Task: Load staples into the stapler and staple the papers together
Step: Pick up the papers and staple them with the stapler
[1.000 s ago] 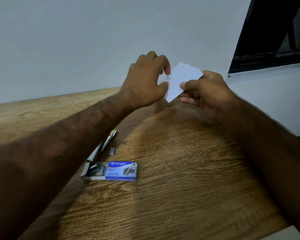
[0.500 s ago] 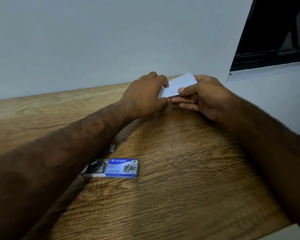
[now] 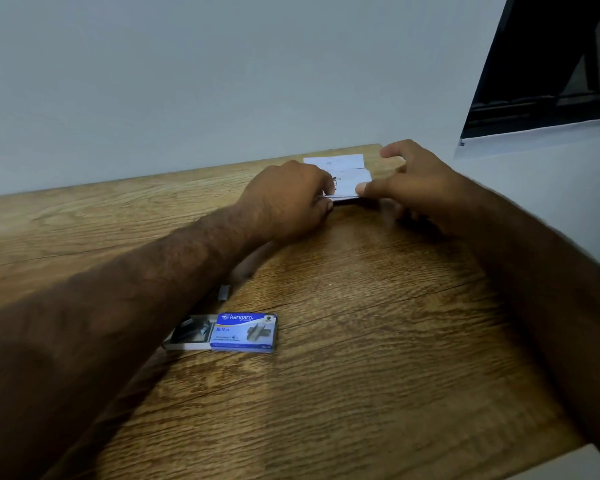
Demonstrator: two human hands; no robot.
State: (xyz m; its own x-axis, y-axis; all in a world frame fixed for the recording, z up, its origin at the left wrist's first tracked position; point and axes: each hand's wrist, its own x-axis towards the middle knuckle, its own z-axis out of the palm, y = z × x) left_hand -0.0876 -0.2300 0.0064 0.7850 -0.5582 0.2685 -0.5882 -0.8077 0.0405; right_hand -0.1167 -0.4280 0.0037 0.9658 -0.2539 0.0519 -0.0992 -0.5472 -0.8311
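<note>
A small stack of white papers [image 3: 352, 183] lies low over the far edge of the wooden table [image 3: 361, 341]. My left hand [image 3: 288, 199] pinches its left edge and the thumb of my right hand [image 3: 413, 183] presses on its right edge. Another white slip [image 3: 333, 161] lies flat just behind it. Nearer me, a blue Kangaro staple box [image 3: 243, 332] has its tray pulled out to the left, showing staples. A short strip of staples [image 3: 224, 293] lies beside my left forearm. The stapler is hidden under that forearm.
A pale wall runs along the table's far edge. A dark window frame [image 3: 551, 64] is at the upper right. The table's right edge drops off under my right forearm.
Both hands have come down from mid-air and brought the papers to the tabletop near the far edge. The stapler seen earlier is now covered by my left forearm.
</note>
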